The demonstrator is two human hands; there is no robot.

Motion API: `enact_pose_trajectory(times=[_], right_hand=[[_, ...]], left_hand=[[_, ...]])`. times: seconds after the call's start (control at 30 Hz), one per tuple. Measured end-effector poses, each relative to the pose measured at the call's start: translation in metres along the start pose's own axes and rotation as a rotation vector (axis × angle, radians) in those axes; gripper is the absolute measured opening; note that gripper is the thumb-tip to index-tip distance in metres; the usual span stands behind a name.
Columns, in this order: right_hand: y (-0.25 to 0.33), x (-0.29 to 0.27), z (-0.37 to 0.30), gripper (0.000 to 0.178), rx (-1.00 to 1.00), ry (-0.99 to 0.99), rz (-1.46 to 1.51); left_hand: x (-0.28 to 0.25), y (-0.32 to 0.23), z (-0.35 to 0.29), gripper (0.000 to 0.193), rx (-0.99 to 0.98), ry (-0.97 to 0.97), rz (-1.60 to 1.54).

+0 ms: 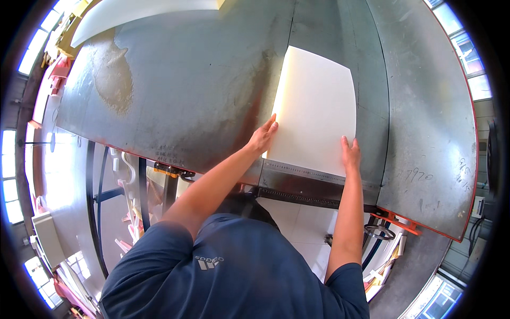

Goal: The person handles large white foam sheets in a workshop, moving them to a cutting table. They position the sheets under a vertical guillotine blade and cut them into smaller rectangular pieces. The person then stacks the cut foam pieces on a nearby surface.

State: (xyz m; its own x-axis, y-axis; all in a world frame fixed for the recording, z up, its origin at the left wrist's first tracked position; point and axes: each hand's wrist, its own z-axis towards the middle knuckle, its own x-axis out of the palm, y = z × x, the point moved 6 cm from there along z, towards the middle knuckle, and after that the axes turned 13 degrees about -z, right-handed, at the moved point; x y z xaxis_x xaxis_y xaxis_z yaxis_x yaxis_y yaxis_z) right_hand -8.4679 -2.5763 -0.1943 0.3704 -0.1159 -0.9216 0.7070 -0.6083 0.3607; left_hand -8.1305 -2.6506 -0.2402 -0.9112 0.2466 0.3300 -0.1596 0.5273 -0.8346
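Note:
A thick white slab, foam by its look (316, 109), lies flat on the grey metal table (196, 80), its left side face tinted yellow. My left hand (263, 137) grips its left edge near the front corner, fingers along the side. On the opposite edge, my right hand (350, 153) holds the slab, with thumb and a finger showing at the near right. The slab's near edge lies along a dark metal ruler strip (313, 173) with fine markings. Parts of the fingers are hidden at the slab's sides.
A larger white curved piece (143, 13) lies at the table's far left. Brownish staining (114, 77) marks the surface there. Seams run lengthwise through the metal top. Below the near edge are a handwheel (380, 231) and an orange bracket (401, 223). White offcuts stand under the table at left.

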Motion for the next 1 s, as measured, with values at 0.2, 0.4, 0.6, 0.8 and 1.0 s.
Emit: enact_pose_trajectory(times=[0.2, 0.4, 0.6, 0.8, 1.0], right_hand=[[0.001, -0.002, -0.003, 0.084, 0.010, 0.006, -0.028], [-0.003, -0.001, -0.002, 0.085, 0.018, 0.003, -0.036], [0.001, -0.001, -0.007, 0.087, 0.051, 0.055, -0.010], [-0.009, 0.001, -0.004, 0.087, 0.061, 0.074, -0.036], [0.003, -0.003, -0.002, 0.085, 0.055, 0.084, -0.083]], left_hand=[[-0.002, 0.007, 0.005, 0.056, 0.001, 0.006, -0.032], [-0.001, 0.006, 0.007, 0.057, 0.015, 0.005, 0.008], [-0.003, 0.010, 0.009, 0.057, 0.002, 0.026, -0.041], [0.006, 0.003, 0.002, 0.057, 0.014, 0.040, -0.250], [0.006, -0.016, -0.011, 0.058, -0.005, -0.002, -0.118]])
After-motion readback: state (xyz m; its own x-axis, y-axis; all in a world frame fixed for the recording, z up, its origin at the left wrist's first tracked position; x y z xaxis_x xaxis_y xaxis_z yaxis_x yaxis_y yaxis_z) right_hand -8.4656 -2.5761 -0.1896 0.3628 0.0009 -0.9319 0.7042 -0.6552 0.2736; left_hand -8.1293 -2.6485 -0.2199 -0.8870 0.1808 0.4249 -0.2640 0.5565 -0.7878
